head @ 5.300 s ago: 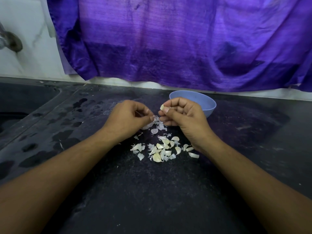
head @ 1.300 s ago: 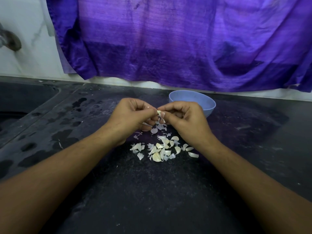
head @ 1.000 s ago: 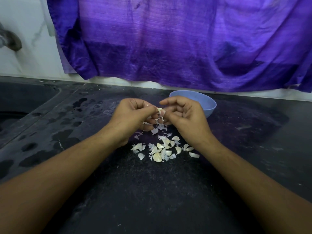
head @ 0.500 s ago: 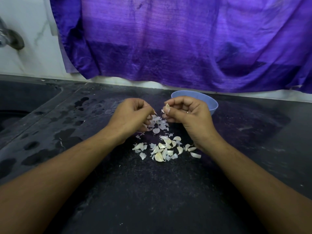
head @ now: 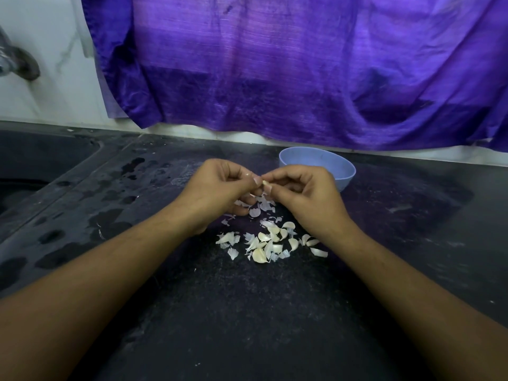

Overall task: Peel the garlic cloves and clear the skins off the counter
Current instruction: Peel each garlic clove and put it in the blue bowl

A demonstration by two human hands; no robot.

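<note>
Both hands meet above the counter [head: 247, 312]: right hand [head: 305, 195] pinches a garlic clove [head: 265, 183], left hand [head: 220, 188] pinches at its skin, probably so scraps drop onto the skins [head: 264, 240] below. Bowl [head: 330, 166] behind.

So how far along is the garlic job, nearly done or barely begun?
Partway, I'd say. Some loose skins lie on the counter, so some peeling looks done. In hand: the left hand and right hand pinch one garlic clove between them. Left to do: the pile of cloves mixed with skins nearer the person, and all skins need clearing. What the blue bowl holds cannot be seen.
</note>
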